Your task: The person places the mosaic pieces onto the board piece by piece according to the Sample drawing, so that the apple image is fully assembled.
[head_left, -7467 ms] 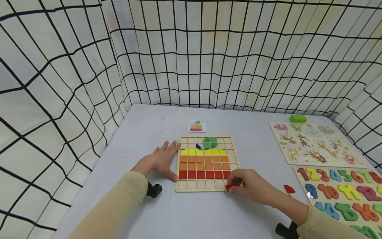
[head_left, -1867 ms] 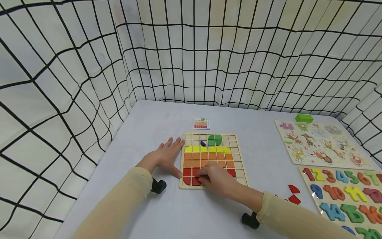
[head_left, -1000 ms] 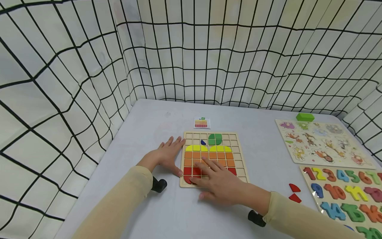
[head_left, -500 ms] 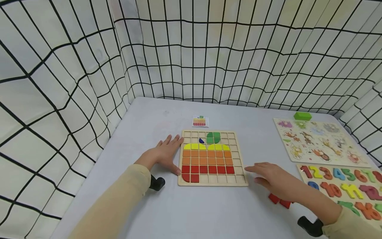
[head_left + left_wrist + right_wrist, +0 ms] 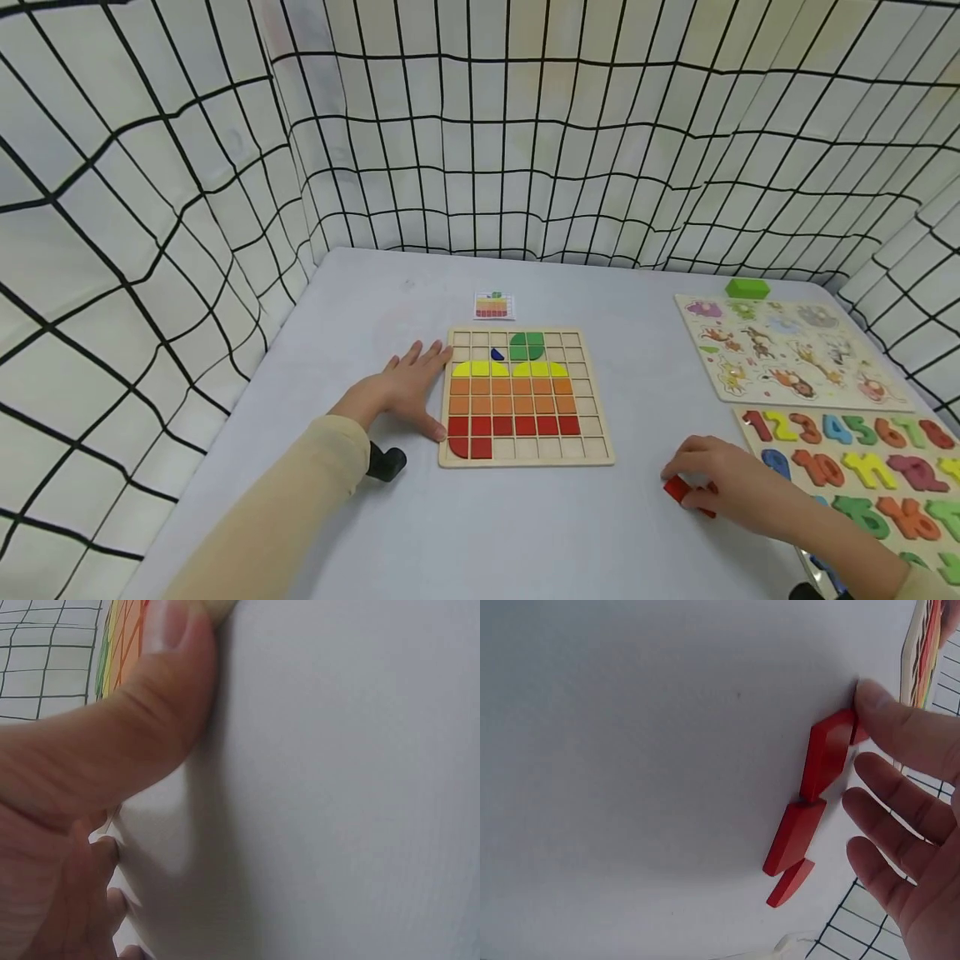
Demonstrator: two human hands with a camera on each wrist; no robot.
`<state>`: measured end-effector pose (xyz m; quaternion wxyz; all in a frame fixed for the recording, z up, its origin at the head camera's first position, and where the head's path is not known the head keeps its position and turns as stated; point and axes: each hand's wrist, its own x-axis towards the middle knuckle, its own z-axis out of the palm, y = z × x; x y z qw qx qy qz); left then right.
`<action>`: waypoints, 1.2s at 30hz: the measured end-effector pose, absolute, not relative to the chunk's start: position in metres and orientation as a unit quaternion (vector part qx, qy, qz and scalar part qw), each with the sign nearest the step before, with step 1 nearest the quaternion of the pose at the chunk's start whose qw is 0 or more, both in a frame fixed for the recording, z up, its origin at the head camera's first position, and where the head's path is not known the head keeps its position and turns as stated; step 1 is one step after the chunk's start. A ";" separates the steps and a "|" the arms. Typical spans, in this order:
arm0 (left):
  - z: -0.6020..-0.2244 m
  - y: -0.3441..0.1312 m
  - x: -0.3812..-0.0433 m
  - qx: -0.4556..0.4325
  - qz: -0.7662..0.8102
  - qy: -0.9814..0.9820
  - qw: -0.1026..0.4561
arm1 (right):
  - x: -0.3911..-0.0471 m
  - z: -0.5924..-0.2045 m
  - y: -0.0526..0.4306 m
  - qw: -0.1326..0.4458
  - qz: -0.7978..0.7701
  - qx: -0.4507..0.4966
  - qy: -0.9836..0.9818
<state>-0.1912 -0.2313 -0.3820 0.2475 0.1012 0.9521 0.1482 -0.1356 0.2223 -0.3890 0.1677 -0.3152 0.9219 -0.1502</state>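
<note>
The wooden grid board (image 5: 555,451) lies mid-table, filled with yellow, orange and red rows plus green pieces (image 5: 527,346) and a small blue piece (image 5: 497,354). At its lower left sit a rounded red piece (image 5: 459,447) and a red square. My left hand (image 5: 401,396) is spread flat, thumb and fingertips touching the board's left edge. Right of the board, my right hand (image 5: 738,483) pinches a red square tile (image 5: 677,488) between thumb and index finger. Other red tiles (image 5: 795,836) lie in a line beside it in the right wrist view, mostly hidden from the head view.
A small pattern card (image 5: 493,307) lies behind the board. To the right are an animal puzzle (image 5: 780,350), a number puzzle (image 5: 817,446) and a green block (image 5: 747,288). Black netting (image 5: 525,125) surrounds the table.
A rounded red piece and a red square have appeared in the board's lower left. My right hand has moved off the board, rightward to the loose red tiles, and taken one. The left hand stays put.
</note>
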 end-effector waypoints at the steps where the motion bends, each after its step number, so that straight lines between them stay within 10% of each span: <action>1: -0.382 -0.231 -0.191 0.101 0.149 0.952 0.247 | -0.135 -0.389 0.220 0.160 -0.145 -0.315 0.924; 36: -0.384 -0.232 -0.190 0.091 0.150 0.951 0.254 | -0.150 -0.381 0.029 0.119 -0.265 -0.329 0.898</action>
